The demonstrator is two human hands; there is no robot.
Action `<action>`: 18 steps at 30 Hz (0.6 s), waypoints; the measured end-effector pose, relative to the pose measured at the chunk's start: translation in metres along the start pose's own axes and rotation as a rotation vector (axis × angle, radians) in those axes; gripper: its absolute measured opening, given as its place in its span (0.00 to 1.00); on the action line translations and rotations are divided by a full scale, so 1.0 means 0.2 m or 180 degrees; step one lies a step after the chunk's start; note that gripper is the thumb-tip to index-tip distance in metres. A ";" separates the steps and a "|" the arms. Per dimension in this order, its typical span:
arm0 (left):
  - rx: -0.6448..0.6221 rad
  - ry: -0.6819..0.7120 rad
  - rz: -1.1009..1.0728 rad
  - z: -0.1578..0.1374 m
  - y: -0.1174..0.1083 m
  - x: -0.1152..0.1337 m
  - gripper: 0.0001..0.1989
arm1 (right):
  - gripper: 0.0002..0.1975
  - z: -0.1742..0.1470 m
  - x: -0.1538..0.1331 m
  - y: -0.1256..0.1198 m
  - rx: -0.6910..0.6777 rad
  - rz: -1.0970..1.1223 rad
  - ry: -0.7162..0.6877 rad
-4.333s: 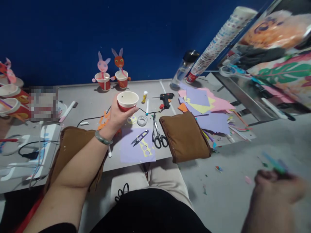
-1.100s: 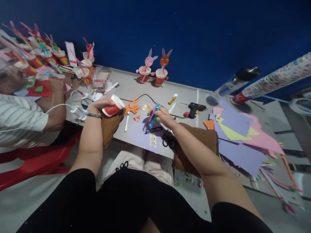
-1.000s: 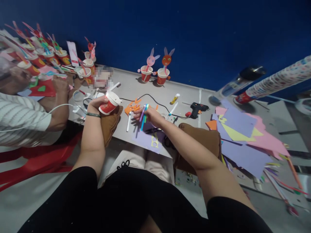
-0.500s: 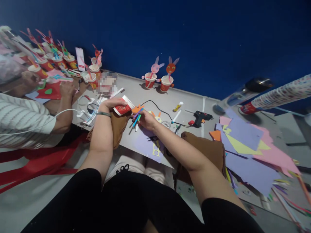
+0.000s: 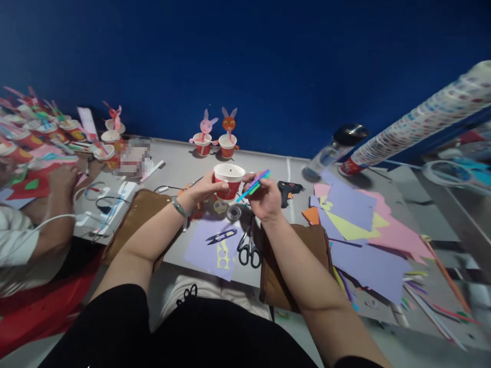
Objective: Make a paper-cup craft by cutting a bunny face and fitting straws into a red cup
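My left hand point(image 5: 207, 188) grips a red and white paper cup point(image 5: 229, 176), its white mouth tilted up toward me. Close to the cup's right side, my right hand point(image 5: 264, 198) is closed around several short coloured sticks point(image 5: 256, 185) in blue, purple and green; whether they are straws or pipe cleaners I cannot tell. Below the hands lie a roll of clear tape point(image 5: 233, 212) and a yellow paper face point(image 5: 220, 206). On a purple sheet point(image 5: 203, 255) rest thread snips point(image 5: 221, 236) and a yellow cut-out scrap, with black-handled scissors point(image 5: 250, 250) beside it.
Two rabbit-topped cups point(image 5: 227, 145) stand by the blue wall. A black glue gun point(image 5: 288, 193), a bottle point(image 5: 337, 151), a tall stack of cups point(image 5: 418, 120) and coloured sheets point(image 5: 351, 204) are to the right. At left are a power strip point(image 5: 117, 207) and a co-worker's arm point(image 5: 57, 204).
The view has swung right. The cup, sideways before, is now turned mouth up in my left hand. My right hand has lifted the coloured sticks beside it, uncovering the tape and scissors.
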State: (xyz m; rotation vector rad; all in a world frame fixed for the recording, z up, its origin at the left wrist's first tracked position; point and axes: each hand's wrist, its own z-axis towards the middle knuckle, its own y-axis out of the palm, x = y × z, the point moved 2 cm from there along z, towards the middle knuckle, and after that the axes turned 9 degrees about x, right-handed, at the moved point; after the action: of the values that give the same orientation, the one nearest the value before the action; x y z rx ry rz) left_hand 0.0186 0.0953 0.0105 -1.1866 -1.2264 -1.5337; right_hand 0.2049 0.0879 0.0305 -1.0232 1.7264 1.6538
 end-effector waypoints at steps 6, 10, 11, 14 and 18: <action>0.0197 -0.0029 0.0296 -0.06 -0.04 -0.12 0.41 | 0.12 -0.03 0.06 0.01 0.0018 -0.0160 -0.0184; 0.0436 0.0349 0.0630 -0.04 -0.10 -0.13 0.43 | 0.15 -0.01 0.04 -0.01 0.0273 -0.0347 -0.0626; 0.0493 0.0522 0.0782 -0.03 -0.11 -0.13 0.43 | 0.16 -0.01 0.02 -0.02 0.0380 -0.0434 -0.0814; 0.0509 0.1021 0.1396 -0.03 -0.11 -0.15 0.43 | 0.18 0.00 -0.01 -0.03 0.0628 -0.0750 -0.1384; 0.0410 0.1237 0.1600 -0.03 -0.08 -0.18 0.42 | 0.14 -0.03 0.00 -0.03 0.0493 -0.1349 -0.1775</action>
State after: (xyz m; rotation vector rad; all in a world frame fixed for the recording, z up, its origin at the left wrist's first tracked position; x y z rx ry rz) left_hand 0.0101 0.0938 -0.0293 -0.9604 -0.6907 -1.2099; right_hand 0.2109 0.0830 0.0279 -0.7014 1.1541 1.3399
